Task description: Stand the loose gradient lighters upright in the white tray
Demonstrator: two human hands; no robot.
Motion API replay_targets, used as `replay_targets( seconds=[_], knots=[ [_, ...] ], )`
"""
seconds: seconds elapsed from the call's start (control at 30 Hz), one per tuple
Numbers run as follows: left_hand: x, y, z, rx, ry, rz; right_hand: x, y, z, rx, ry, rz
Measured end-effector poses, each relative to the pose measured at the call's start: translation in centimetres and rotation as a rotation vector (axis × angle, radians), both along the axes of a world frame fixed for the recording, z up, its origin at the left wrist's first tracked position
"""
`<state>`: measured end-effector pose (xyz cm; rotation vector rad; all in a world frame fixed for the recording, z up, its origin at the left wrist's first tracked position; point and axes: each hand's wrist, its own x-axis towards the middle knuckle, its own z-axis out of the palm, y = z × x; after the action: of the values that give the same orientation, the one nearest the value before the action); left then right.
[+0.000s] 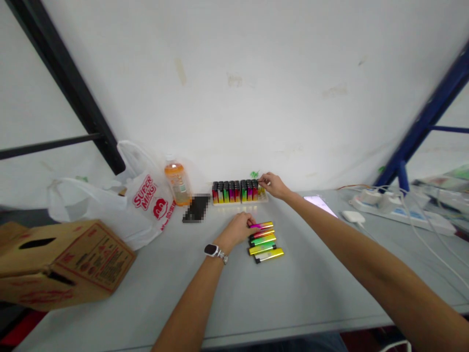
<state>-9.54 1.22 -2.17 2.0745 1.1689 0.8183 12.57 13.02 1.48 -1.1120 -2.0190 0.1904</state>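
Observation:
Upright lighters (226, 192) with black tops and bright bodies fill most of a pale tray (227, 204) against the wall. My right hand (273, 186) is at the right end of these rows, its fingers pinched on the top of a lighter that they mostly hide. Nearer to me, several lighters lie flat in a loose column. My left hand (240, 228) has its fingers closed at the left end of the farthest one, a pink and yellow lighter (264, 225). Below that lie a green and yellow lighter (264, 240) and a yellow and white lighter (270, 255).
Left of the tray are a dark flat object (197, 209), an orange drink bottle (178, 183), a white plastic bag (142, 215) and a cardboard box (69, 264). To the right lie a lit phone (319, 204), a white charger (353, 217) and a power strip (406, 215) with cables.

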Motion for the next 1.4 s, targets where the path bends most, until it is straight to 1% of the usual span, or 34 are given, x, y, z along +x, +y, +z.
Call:
replay_targets(
  seconds=[0.07, 0.17, 0.23, 0.3, 0.4, 0.53, 0.67, 0.73, 0.8, 0.93, 1.03, 1.07, 1.13, 1.2, 1.27, 1.33, 1.4],
  knots=[
    [0.0, 0.0, 0.1, 0.007, -0.016, 0.001, 0.2, 0.0, -0.1, 0.057, -0.07, -0.062],
    [-0.1, -0.2, 0.5, 0.053, -0.051, 0.007, 0.2, -0.6, -0.3, 0.054, -0.143, -0.119],
    [-0.1, -0.5, 0.9, 0.081, -0.088, 0.018, 0.1, -1.3, -0.6, 0.037, -0.15, -0.133],
    [-0.1, -0.7, 1.4, 0.089, -0.157, 0.015, -0.1, -2.2, -0.9, 0.046, -0.099, -0.147],
    [0.3, -0.8, 2.0, 0.076, -0.298, 0.023, -0.6, -4.1, -1.4, 0.066, 0.086, -0.188],
    [1.1, -0.6, 2.0, 0.036, -0.492, 0.082, -1.7, -7.4, -2.0, 0.015, 0.368, -0.235],
    [2.2, -1.3, 1.8, -0.067, -0.706, 0.048, -3.2, -10.0, -2.6, -0.092, 0.632, -0.206],
    [3.0, -1.9, 1.9, -0.108, -0.772, 0.034, -3.8, -10.9, -2.9, -0.163, 0.754, -0.176],
    [3.6, -2.5, 2.2, -0.146, -0.809, 0.04, -4.3, -11.7, -3.2, -0.195, 0.806, -0.15],
    [4.3, -3.3, 2.9, -0.213, -0.869, 0.054, -4.9, -12.6, -3.6, -0.188, 0.748, -0.121],
    [4.2, -3.6, 3.3, -0.32, -0.898, 0.048, -5.0, -12.9, -3.8, -0.202, 0.707, -0.108],
    [4.1, -3.6, 3.4, -0.355, -0.896, 0.066, -5.1, -12.9, -3.8, -0.209, 0.688, -0.105],
    [4.1, -3.6, 3.6, -0.379, -0.872, 0.15, -5.1, -13.0, -3.8, -0.228, 0.645, -0.098],
    [4.3, -3.6, 3.7, -0.352, -0.842, 0.261, -5.1, -13.1, -3.8, -0.244, 0.61, -0.087],
    [4.5, -3.5, 3.8, -0.33, -0.843, 0.342, -5.2, -13.3, -3.8, -0.255, 0.588, -0.076],
    [4.6, -3.4, 4.0, -0.351, -0.87, 0.377, -5.3, -13.4, -3.8, -0.266, 0.569, -0.075],
    [4.6, -3.5, 4.1, -0.412, -0.909, 0.352, -5.3, -13.5, -3.8, -0.275, 0.552, -0.08]
  ],
)
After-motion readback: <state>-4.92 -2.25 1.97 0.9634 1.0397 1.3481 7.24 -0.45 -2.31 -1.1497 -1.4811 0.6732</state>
